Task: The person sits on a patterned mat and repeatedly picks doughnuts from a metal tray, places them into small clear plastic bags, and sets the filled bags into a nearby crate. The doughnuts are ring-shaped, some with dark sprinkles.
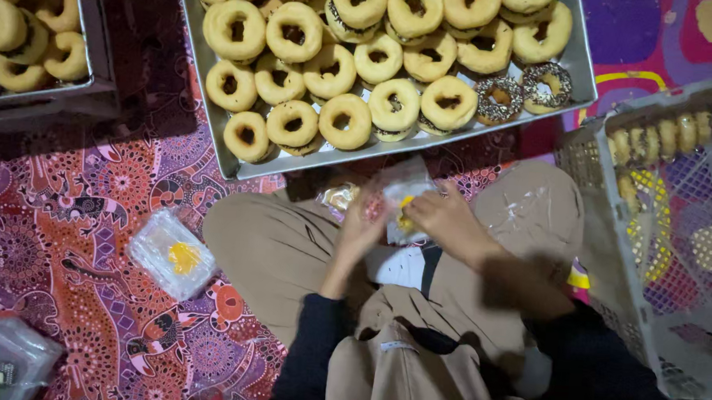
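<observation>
Head view: both hands, left hand (360,227) and right hand (445,219), grip plastic bag (406,196) just beside tray (234,165) edge.

I sit cross-legged in tan trousers on a patterned mat, both hands meeting just below the middle of the frame. My left hand (360,225) and my right hand (445,218) pinch a small clear plastic bag (406,196) with something yellow inside it. Above my hands lies a metal tray (582,70) heaped with ring doughnuts (344,121), two of them chocolate-sprinkled at its right end. A second tray (93,52) of doughnuts fills the upper left corner. A stack of clear bags (173,253) rests on the mat at lower left. A pale plastic crate (615,265) stands at the right edge.
</observation>
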